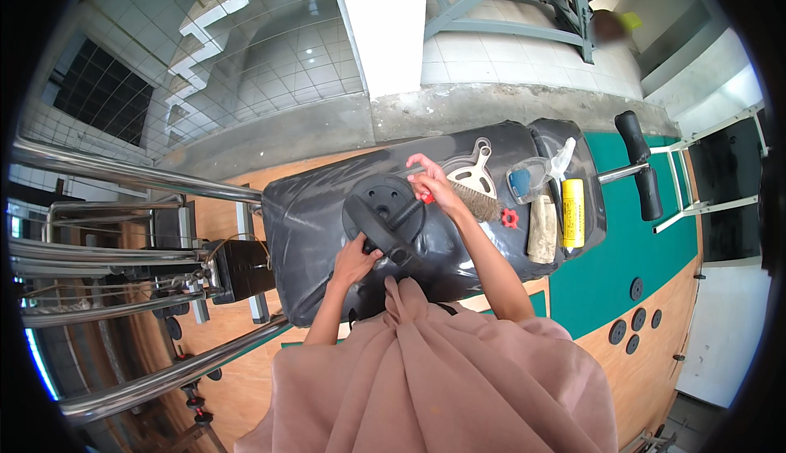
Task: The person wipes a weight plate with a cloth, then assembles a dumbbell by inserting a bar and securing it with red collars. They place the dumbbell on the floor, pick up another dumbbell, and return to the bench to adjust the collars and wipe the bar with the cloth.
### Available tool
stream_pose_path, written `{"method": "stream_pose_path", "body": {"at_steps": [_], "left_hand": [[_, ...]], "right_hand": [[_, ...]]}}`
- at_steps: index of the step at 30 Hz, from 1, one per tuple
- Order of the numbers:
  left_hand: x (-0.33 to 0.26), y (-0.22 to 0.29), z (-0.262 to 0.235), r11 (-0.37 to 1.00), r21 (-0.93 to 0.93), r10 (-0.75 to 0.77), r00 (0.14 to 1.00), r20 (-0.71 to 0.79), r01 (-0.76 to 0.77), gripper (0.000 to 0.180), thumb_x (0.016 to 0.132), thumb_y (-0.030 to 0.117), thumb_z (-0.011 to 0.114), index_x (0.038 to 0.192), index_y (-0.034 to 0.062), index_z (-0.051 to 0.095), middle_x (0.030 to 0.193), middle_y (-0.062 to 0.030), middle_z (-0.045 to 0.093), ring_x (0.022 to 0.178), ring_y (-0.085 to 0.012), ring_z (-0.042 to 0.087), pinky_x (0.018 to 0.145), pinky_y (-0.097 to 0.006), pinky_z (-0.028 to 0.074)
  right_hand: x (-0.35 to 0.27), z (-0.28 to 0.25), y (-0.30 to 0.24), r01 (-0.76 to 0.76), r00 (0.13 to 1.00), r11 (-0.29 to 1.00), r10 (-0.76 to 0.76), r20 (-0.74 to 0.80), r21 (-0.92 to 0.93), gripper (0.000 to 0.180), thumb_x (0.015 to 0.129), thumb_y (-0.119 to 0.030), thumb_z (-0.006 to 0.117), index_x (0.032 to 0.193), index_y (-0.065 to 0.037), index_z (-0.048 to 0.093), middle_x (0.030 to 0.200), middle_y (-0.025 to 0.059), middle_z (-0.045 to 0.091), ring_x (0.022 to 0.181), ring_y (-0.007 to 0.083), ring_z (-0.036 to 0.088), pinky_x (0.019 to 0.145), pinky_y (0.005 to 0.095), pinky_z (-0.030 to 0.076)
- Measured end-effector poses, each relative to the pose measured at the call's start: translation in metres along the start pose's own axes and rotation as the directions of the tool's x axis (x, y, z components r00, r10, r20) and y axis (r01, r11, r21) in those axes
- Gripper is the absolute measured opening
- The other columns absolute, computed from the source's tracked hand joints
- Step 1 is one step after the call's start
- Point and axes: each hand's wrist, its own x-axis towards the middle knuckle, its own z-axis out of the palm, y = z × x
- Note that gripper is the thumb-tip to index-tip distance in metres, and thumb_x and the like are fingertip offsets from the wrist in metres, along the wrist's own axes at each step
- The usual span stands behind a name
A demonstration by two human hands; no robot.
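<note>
On the black padded bench (303, 216) lies a black round weight plate (378, 193), flat. A second black plate (372, 225) stands tilted on edge over it. My left hand (355, 261) grips this tilted plate's near edge, thumb on its side. My right hand (431, 184) is closed at the far right side of the plates, around a small red nut (427, 198) partly hidden by the fingers. A dark bar-like part shows between the plates and that hand. To the right lies a red star-shaped nut (509, 218), beside a brush (476, 199) and a pale dustpan (473, 171).
Further right on the bench are a clear spray bottle (540, 173), a folded beige cloth (542, 228) and a yellow can (573, 214). Chrome rails (139, 179) flank the left side. Padded rollers (637, 166) stick out at the right end. Several small plates (636, 322) lie on the floor.
</note>
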Motion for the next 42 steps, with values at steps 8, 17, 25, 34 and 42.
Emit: {"method": "stream_pose_path", "body": {"at_steps": [8,17,25,34,42], "left_hand": [[-0.001,-0.004,0.004,0.998,-0.018,-0.056,0.998,0.032,0.056,0.061,0.073,0.050,0.064,0.117,0.0104,0.051,0.089,-0.0192,0.063,0.095,-0.0389,0.055,0.080,-0.046,0.043],[0.000,-0.003,0.003,1.000,-0.017,0.009,1.000,-0.014,-0.009,0.062,0.073,0.054,0.062,0.111,0.0070,0.052,0.080,-0.0191,0.062,0.084,-0.0404,0.058,0.074,-0.046,0.044],[0.001,-0.003,0.002,0.999,-0.034,-0.005,1.000,0.005,0.005,0.065,0.071,0.055,0.064,0.118,0.0111,0.051,0.081,-0.0185,0.063,0.088,-0.0390,0.058,0.076,-0.046,0.044],[0.000,-0.008,0.009,0.999,-0.013,-0.043,0.999,0.005,0.043,0.057,0.075,0.042,0.064,0.120,0.0113,0.049,0.093,-0.0192,0.061,0.096,-0.0382,0.055,0.081,-0.045,0.043],[-0.002,0.005,0.001,0.997,-0.058,-0.052,0.999,0.002,0.052,0.053,0.075,0.040,0.064,0.117,0.0101,0.050,0.088,-0.0176,0.063,0.093,-0.0383,0.056,0.079,-0.044,0.043]], "right_hand": [[-0.003,0.003,-0.012,-0.265,0.963,0.770,0.240,-0.120,-0.580,0.028,0.088,-0.018,0.055,0.111,-0.006,0.046,0.073,0.0033,0.055,0.072,0.0073,0.055,0.061,0.0218,0.044],[-0.029,-0.012,-0.033,-0.056,0.964,0.898,0.162,0.210,-0.436,0.020,0.079,-0.001,0.056,0.098,-0.007,0.050,0.096,0.0023,0.049,0.087,0.0078,0.049,0.075,0.0226,0.042],[-0.040,-0.030,-0.031,0.122,0.966,0.907,-0.015,0.259,-0.403,0.019,0.079,0.004,0.056,0.095,-0.007,0.053,0.107,0.0032,0.045,0.097,0.0119,0.046,0.083,0.0255,0.041],[-0.149,-0.022,0.042,-0.274,0.949,0.405,-0.034,-0.313,-0.872,0.035,0.080,0.000,0.054,0.114,-0.004,0.047,0.106,0.0142,0.049,0.101,0.0299,0.048,0.090,0.0362,0.040],[-0.168,-0.020,0.086,-0.394,0.811,0.181,-0.394,-0.433,-0.901,0.045,0.078,-0.007,0.059,0.121,-0.005,0.046,0.124,0.0122,0.046,0.115,0.0290,0.041,0.093,0.0402,0.037]]}}
